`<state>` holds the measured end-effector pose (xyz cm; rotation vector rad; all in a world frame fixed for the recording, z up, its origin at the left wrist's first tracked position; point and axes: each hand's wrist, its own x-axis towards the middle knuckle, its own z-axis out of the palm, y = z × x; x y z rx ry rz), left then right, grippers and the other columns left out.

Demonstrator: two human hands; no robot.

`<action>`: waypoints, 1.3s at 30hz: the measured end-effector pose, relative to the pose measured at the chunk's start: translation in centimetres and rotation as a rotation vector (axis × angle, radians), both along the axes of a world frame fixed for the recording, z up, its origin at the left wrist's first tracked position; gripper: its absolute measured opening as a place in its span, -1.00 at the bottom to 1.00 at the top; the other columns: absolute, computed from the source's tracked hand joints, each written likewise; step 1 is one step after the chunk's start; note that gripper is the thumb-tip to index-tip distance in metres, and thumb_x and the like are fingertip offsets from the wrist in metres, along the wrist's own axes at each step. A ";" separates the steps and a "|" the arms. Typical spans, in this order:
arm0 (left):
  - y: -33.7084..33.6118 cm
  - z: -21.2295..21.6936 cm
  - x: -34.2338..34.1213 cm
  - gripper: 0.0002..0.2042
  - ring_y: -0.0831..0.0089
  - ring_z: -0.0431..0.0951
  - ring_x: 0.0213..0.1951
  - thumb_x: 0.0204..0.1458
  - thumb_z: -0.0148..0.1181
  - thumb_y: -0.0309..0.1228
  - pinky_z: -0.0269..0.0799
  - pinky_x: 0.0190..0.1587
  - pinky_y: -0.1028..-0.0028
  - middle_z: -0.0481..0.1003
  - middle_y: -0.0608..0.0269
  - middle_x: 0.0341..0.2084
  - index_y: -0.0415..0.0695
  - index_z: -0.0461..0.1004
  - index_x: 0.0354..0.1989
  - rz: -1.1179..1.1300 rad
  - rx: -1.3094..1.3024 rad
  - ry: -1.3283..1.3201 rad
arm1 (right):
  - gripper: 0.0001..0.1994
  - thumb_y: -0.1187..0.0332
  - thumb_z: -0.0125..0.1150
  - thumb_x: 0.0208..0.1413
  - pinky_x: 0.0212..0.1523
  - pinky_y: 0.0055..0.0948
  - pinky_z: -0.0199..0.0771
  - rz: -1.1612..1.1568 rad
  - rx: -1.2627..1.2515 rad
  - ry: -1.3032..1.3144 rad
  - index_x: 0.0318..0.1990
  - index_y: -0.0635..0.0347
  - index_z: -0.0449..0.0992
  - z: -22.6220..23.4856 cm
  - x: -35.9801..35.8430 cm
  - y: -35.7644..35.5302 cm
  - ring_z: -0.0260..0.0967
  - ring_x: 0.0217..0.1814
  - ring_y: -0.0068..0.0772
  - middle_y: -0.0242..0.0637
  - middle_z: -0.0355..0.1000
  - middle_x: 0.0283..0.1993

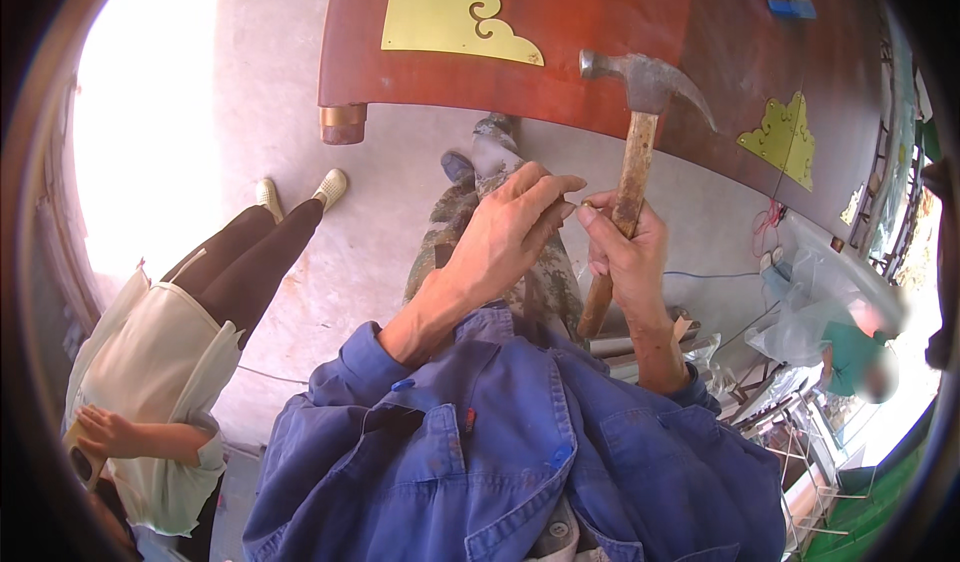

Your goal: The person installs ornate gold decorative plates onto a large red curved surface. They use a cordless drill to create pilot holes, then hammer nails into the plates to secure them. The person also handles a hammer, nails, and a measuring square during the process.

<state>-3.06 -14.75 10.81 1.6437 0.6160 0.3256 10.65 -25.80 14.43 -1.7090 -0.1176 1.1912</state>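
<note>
My right hand (628,247) is wrapped round the wooden handle of a claw hammer (636,167), held upright with its steel head up over the edge of a red-brown lacquered wooden panel (590,92). Between that hand's thumb and forefinger shows a tiny brass-coloured piece (588,205), perhaps a tack, too small to be sure. Close beside it, my left hand (508,227) reaches across with its thumb and forefinger slightly apart; nothing shows between them. On the panel lie a scrolled brass corner plate (440,12) and a two-part brass plate (785,144).
A blue-bristled brush (790,2) rests on the panel's far right. At the left stands a person in a pale jacket (150,382). Clear plastic sheeting (810,302), a blue cable (710,275) and wire racks lie to the right. Another person in green (855,357) is at the far right.
</note>
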 end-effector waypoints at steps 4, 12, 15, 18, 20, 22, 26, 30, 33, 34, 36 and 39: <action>-0.7 0.2 1.1 -0.66 0.14 0.57 -0.30 0.06 0.21 -0.69 0.51 -0.26 0.28 0.49 0.08 -0.24 -0.20 0.50 0.04 0.005 0.131 -0.073 | -0.85 0.46 0.32 0.20 -0.68 -0.65 0.15 -0.061 0.038 0.060 -0.16 0.29 0.48 -0.4 -0.2 -0.7 0.14 -0.67 -0.78 -0.52 0.30 -0.57; -1.5 0.1 1.7 -0.63 0.13 0.60 -0.29 0.01 0.25 -0.68 0.53 -0.28 0.28 0.52 0.12 -0.23 -0.17 0.51 0.04 0.005 0.298 -0.013 | -0.83 0.43 0.30 0.22 -0.68 -0.63 0.13 -0.175 0.062 0.204 -0.14 0.28 0.45 -1.2 -0.1 -0.9 0.11 -0.68 -0.76 -0.50 0.26 -0.60; -1.0 -0.2 2.0 -0.66 0.20 0.62 -0.32 0.04 0.26 -0.65 0.54 -0.28 0.33 0.54 0.12 -0.29 -0.18 0.55 0.03 0.058 0.241 0.037 | -0.80 0.36 0.31 0.24 -0.69 -0.62 0.14 -0.152 0.081 0.198 -0.15 0.27 0.46 -1.1 -0.1 -0.3 0.10 -0.69 -0.75 -0.52 0.25 -0.60; 1.5 -1.7 2.2 -0.71 0.39 0.63 -0.33 0.09 0.28 -0.59 0.53 -0.23 0.46 0.58 0.13 -0.33 -0.21 0.59 0.01 0.168 0.265 0.155 | -0.77 0.29 0.32 0.24 -0.69 -0.62 0.14 -0.144 0.056 0.150 -0.16 0.27 0.47 -1.6 0.4 -0.9 0.10 -0.69 -0.76 -0.53 0.24 -0.61; 4.5 -3.5 2.5 -0.79 0.56 0.62 -0.26 0.15 0.26 -0.58 0.54 -0.16 0.52 0.61 0.22 -0.32 -0.24 0.57 -0.04 0.255 0.111 0.129 | -0.76 0.28 0.32 0.24 -0.69 -0.62 0.14 -0.151 0.021 0.136 -0.17 0.27 0.47 -2.3 0.6 -1.8 0.10 -0.69 -0.76 -0.54 0.24 -0.61; 7.5 -6.1 2.9 -0.87 0.57 0.62 -0.25 0.20 0.20 -0.58 0.55 -0.13 0.54 0.60 0.25 -0.33 -0.30 0.53 -0.11 0.263 0.026 0.101 | -0.77 0.28 0.32 0.24 -0.69 -0.62 0.14 -0.147 -0.008 0.147 -0.18 0.27 0.48 -2.6 0.8 -2.7 0.10 -0.69 -0.76 -0.53 0.24 -0.61; 11.7 -8.4 5.0 -0.84 0.54 0.63 -0.26 0.22 0.23 -0.51 0.55 -0.15 0.53 0.63 0.21 -0.31 -0.30 0.56 -0.08 0.268 0.062 0.108 | -0.77 0.29 0.29 0.25 -0.69 -0.62 0.14 -0.136 -0.048 0.129 -0.18 0.29 0.48 -3.1 0.7 -4.0 0.11 -0.69 -0.76 -0.52 0.24 -0.60; 12.5 -10.2 7.3 -0.84 0.51 0.63 -0.29 0.20 0.27 -0.45 0.52 -0.17 0.49 0.64 0.21 -0.34 -0.26 0.60 -0.12 0.223 0.256 0.130 | -0.77 0.29 0.28 0.26 -0.70 -0.62 0.14 -0.147 -0.067 0.123 -0.18 0.30 0.48 -3.3 0.3 -5.1 0.11 -0.68 -0.77 -0.52 0.25 -0.60; 12.3 -11.3 7.9 -0.85 0.42 0.61 -0.30 0.15 0.32 -0.43 0.50 -0.18 0.43 0.62 0.20 -0.35 -0.19 0.61 -0.17 0.205 0.462 0.085 | -0.78 0.30 0.27 0.27 -0.70 -0.62 0.14 -0.175 -0.081 0.161 -0.18 0.31 0.48 -3.7 -0.1 -5.6 0.11 -0.68 -0.77 -0.52 0.24 -0.59; 12.0 -11.6 8.0 -0.86 0.40 0.61 -0.30 0.14 0.32 -0.42 0.50 -0.19 0.43 0.61 0.20 -0.35 -0.18 0.61 -0.17 0.199 0.515 0.084 | -0.78 0.30 0.26 0.27 -0.70 -0.62 0.14 -0.187 -0.092 0.173 -0.18 0.31 0.48 -3.9 -0.2 -5.8 0.12 -0.68 -0.77 -0.53 0.24 -0.59; 11.7 -12.3 8.0 -0.86 0.37 0.61 -0.30 0.13 0.33 -0.42 0.50 -0.19 0.43 0.61 0.21 -0.33 -0.16 0.61 -0.18 0.204 0.587 0.089 | -0.78 0.31 0.26 0.27 -0.70 -0.63 0.14 -0.190 -0.102 0.168 -0.18 0.31 0.48 -4.4 0.1 -5.7 0.12 -0.68 -0.77 -0.53 0.24 -0.59; 11.7 -12.7 8.3 -0.86 0.35 0.60 -0.29 0.12 0.34 -0.41 0.49 -0.20 0.42 0.61 0.24 -0.31 -0.14 0.61 -0.19 0.232 0.620 0.089 | -0.80 0.32 0.25 0.27 -0.70 -0.63 0.14 -0.205 -0.103 0.167 -0.18 0.31 0.47 -4.9 -0.1 -6.1 0.12 -0.68 -0.77 -0.53 0.24 -0.58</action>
